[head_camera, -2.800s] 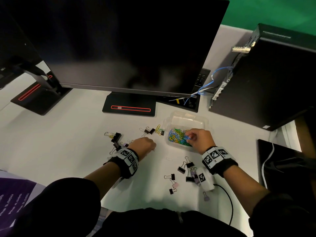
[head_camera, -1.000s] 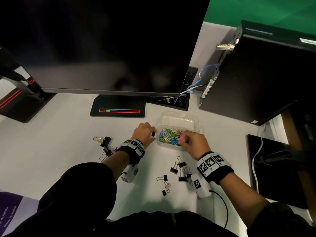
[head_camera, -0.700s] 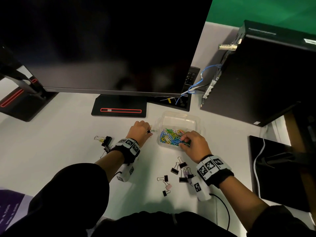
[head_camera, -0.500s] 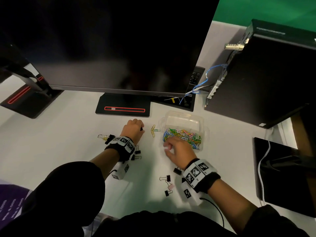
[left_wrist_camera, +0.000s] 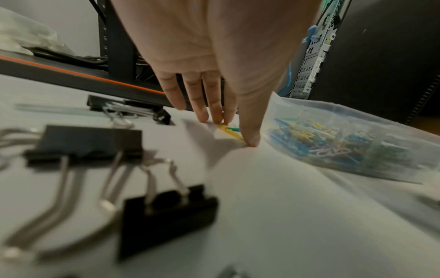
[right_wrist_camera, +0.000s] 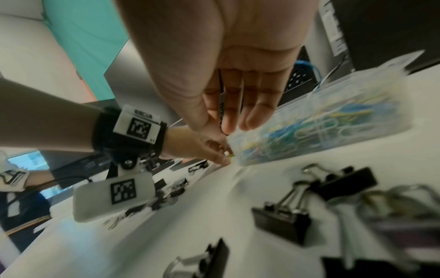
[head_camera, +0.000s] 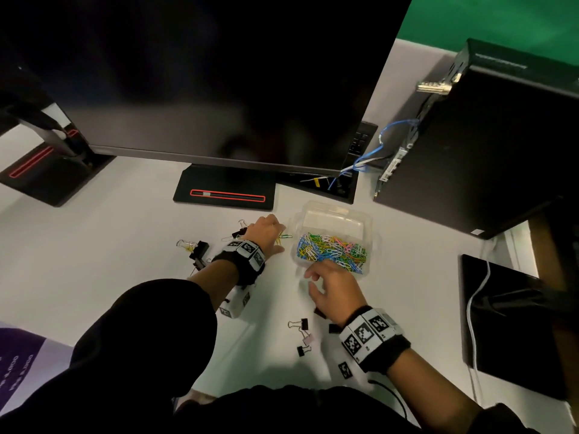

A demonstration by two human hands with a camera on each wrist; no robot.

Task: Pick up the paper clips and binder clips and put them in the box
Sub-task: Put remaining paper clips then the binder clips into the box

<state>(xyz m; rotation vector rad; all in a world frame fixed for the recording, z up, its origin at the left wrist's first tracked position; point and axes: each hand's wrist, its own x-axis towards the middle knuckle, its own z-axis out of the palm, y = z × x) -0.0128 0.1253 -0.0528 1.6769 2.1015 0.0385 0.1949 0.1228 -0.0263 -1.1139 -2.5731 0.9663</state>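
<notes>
A clear plastic box (head_camera: 370,225) holds a heap of coloured paper clips (head_camera: 332,250). Just left of it my left hand (head_camera: 279,242) pinches a yellow paper clip (left_wrist_camera: 229,132) lying on the white table with a green one; the thumb (left_wrist_camera: 252,140) and fingertips (left_wrist_camera: 220,119) touch its two ends. My right hand (head_camera: 310,283) hovers open in front of the box (right_wrist_camera: 393,120), holding nothing. Black binder clips (head_camera: 302,324) and a pink one (head_camera: 308,339) lie beside my right wrist. More binder clips (head_camera: 199,249) lie left of my left wrist (left_wrist_camera: 166,212).
A large monitor (head_camera: 203,79) on a black stand (head_camera: 225,189) overhangs the back of the table. A black computer case (head_camera: 482,142) with blue cables (head_camera: 369,155) stands back right. A black pad (head_camera: 513,327) with a white cable lies at the right edge.
My right hand has come out of the box and drawn back to its front edge, open. My left hand has shifted right onto the yellow and green paper clips.
</notes>
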